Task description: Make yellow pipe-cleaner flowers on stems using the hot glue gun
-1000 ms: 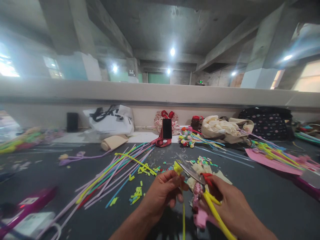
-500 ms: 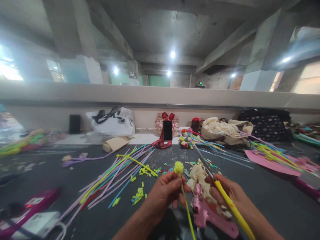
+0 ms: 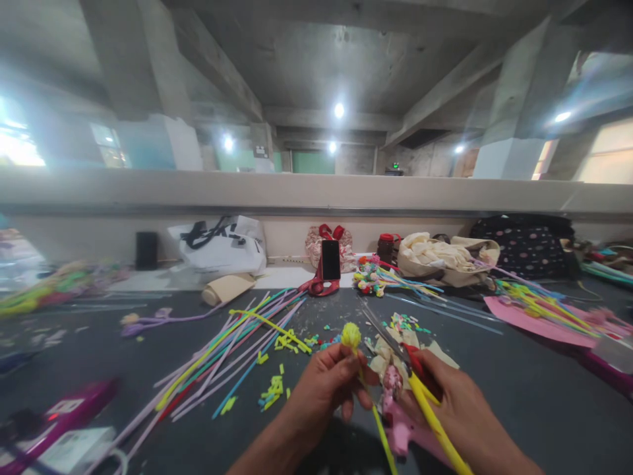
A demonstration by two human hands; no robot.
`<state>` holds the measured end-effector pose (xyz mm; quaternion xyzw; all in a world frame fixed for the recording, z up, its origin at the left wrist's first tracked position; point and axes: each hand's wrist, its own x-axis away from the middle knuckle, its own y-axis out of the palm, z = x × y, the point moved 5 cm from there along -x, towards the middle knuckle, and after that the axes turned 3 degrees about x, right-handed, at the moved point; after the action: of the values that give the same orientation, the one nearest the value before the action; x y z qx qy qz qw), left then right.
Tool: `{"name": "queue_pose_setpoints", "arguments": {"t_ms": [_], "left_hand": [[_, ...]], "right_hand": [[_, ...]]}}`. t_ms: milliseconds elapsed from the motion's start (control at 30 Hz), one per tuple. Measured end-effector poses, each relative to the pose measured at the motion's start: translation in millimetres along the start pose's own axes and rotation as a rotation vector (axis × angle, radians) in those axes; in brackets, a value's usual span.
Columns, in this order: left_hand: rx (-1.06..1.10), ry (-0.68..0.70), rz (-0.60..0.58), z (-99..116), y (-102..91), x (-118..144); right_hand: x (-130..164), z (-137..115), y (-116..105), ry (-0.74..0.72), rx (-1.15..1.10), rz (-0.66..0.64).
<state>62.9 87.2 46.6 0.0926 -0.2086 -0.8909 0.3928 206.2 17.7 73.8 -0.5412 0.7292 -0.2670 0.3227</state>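
Yellow stick: thin, topped by a fuzzy yellow-green pom-pom, held upright above the dark table. Left hand fingers pinch it below the pom-pom. Right hand grips red-handled scissors and a thicker yellow tube.

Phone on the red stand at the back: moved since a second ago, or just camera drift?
No. The phone sits on its red stand, in front of the pink floral bag, same as before. Its small shift in the picture matches the bag's, so it is head motion.
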Motion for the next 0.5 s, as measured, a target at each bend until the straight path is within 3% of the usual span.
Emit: {"name": "queue_pose_setpoints", "arguments": {"t_ms": [167,500], "left_hand": [[-0.012,0.008,0.001,2.4,1.7,-0.8],[0.026,0.073,-0.087,1.5,5.2,0.7]], "right_hand": [[1.2,-6.0,0.2,0.035,0.155,0.07],[5.5,-6.1,2.4,-0.178,0.326,0.237]]}}
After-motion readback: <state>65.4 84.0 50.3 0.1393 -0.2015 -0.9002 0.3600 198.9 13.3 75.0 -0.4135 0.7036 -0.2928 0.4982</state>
